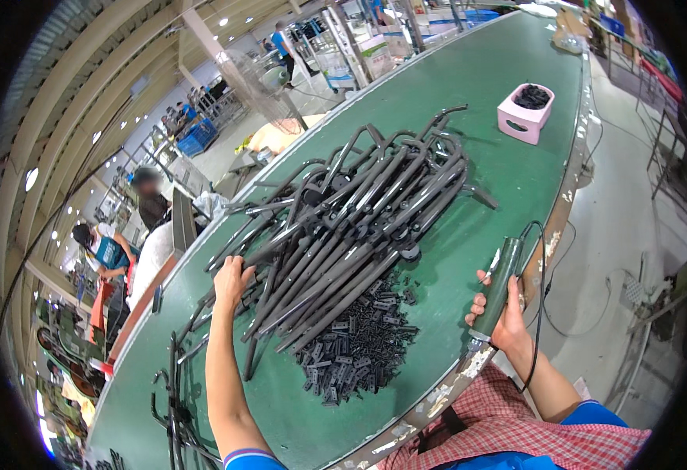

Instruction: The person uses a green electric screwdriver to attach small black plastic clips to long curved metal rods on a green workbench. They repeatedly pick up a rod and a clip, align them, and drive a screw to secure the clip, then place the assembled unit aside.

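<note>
My left hand [231,282] is closed around the near left end of a black bent metal tube [277,245], at the edge of a large heap of similar tubes [351,254]. Over the front edge of the green table [445,329], my right hand [509,323] grips a green, cylindrical electric screwdriver [500,282]. A black cord loops from its upper end, and its metal nose points down toward the table edge. Between my hands lies a pile of small black plates [335,356] and screws [382,325], beside the tubes.
A pink bin [526,125] of small black parts stands at the far right of the table. More bent tubes [175,407] lie at the near left. A standing fan [261,86] is beyond the far edge. People work in the background at left.
</note>
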A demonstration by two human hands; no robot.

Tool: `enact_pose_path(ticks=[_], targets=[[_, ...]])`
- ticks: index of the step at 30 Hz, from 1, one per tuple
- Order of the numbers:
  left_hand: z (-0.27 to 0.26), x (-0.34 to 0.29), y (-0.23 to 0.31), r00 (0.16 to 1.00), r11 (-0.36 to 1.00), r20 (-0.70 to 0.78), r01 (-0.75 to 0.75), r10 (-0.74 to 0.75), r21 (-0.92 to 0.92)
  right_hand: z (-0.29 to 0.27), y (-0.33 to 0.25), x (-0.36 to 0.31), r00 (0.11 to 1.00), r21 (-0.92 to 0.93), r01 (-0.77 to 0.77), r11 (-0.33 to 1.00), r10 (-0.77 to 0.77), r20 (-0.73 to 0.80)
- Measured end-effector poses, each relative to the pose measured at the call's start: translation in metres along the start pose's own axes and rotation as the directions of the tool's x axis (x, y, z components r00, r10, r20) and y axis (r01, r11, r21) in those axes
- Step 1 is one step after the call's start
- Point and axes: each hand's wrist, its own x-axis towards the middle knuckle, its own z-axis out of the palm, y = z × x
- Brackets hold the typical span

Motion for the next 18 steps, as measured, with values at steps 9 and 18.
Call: enact_pose_path(ticks=[9, 18], targets=[[-0.090, -0.034, 0.087, 0.991, 0.979, 0.030, 0.135, -0.132, -0.155, -0.003, -0.002, 0.001, 0.999, 0.006, 0.024, 1.000, -0.024, 0.021], [-0.053, -0.218, 0.224, 0.989, 0.773, 0.063, 0.143, -0.133, -0.618, -0.014, -0.001, -0.013, 0.974, -0.069, 0.011, 0.998, 0.005, 0.228]])
